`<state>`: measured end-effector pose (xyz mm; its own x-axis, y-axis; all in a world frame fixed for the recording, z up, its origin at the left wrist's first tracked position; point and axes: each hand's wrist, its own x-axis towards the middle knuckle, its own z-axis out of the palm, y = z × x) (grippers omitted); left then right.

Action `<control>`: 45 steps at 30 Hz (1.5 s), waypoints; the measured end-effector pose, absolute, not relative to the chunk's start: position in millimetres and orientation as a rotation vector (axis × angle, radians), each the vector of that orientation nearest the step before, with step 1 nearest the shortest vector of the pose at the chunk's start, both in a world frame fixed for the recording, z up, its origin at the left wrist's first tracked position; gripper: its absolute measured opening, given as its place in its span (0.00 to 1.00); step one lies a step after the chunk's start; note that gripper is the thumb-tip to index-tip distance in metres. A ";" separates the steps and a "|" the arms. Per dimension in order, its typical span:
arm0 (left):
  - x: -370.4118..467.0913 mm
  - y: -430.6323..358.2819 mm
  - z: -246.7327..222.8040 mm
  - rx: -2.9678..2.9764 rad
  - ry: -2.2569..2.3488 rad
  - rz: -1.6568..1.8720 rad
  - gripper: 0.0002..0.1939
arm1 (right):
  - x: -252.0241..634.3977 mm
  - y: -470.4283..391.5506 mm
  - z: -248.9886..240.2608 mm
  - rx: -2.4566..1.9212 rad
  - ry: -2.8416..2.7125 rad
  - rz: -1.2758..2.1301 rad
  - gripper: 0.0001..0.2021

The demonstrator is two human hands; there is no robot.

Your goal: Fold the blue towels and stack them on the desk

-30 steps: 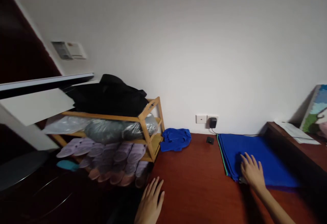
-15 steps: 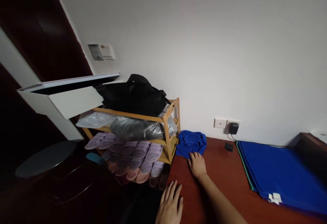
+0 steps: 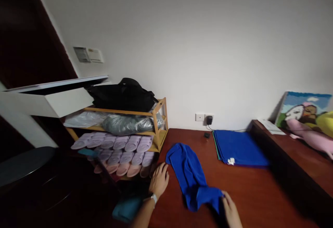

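A crumpled, elongated blue cloth (image 3: 188, 174) stretches over the reddish-brown table (image 3: 249, 190). At its near right end, my right hand (image 3: 230, 209) has its fingers closed around the edge of the fabric. My left hand (image 3: 159, 179), with a band on its wrist, rests by the table's left edge. Its fingers are stretched out and lie close to the cloth's far left end; whether they touch it I cannot tell. Farther right lies a flat stack of folded blue cloths (image 3: 239, 148) with a white tag.
Left of the table stands a wooden shoe rack (image 3: 156, 127) with several slippers (image 3: 130, 143), plastic-wrapped bundles and a black bag (image 3: 125, 96) on top. A plugged-in adapter (image 3: 209, 119) sits on the wall. At right, a raised ledge (image 3: 288, 151) bears a pink plush toy (image 3: 309, 136).
The blue cloth has been drawn from the far corner toward me and partly stretched out. My right hand has moved nearer and right, gripping it. My left hand has moved forward; the view has shifted right.
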<state>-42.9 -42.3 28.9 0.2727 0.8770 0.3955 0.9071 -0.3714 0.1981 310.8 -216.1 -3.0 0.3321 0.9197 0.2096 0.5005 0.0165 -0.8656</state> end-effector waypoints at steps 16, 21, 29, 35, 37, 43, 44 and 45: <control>54.3 -192.8 33.5 -2.990 -1.221 -0.495 0.29 | 300.8 -291.9 39.0 -1.792 -1.839 0.157 0.17; 11.8 -209.7 27.0 -2.927 -1.255 -0.408 0.31 | 318.9 -302.8 45.5 -1.662 -1.645 0.239 0.09; -15.9 -212.3 50.9 -2.863 -1.245 -0.539 0.13 | 392.1 -301.9 123.2 -1.597 -1.212 0.231 0.26; -30.8 -190.8 81.3 -2.811 -1.403 -0.572 0.14 | 442.4 -345.3 245.3 -1.501 -1.120 0.177 0.28; -35.2 -177.1 91.7 -2.821 -1.514 -0.686 0.15 | 452.1 -361.1 280.0 -1.521 -1.136 0.086 0.28; -37.2 -147.9 153.9 -2.576 -1.736 -1.379 0.19 | 477.6 -391.6 330.7 -1.596 -1.103 -0.136 0.32; -36.4 -147.7 167.8 -2.527 -1.751 -1.431 0.20 | 481.1 -395.5 333.3 -1.608 -1.069 -0.146 0.32; -35.7 -148.7 181.6 -2.494 -1.768 -1.457 0.21 | 484.1 -399.2 335.1 -1.612 -1.035 -0.144 0.32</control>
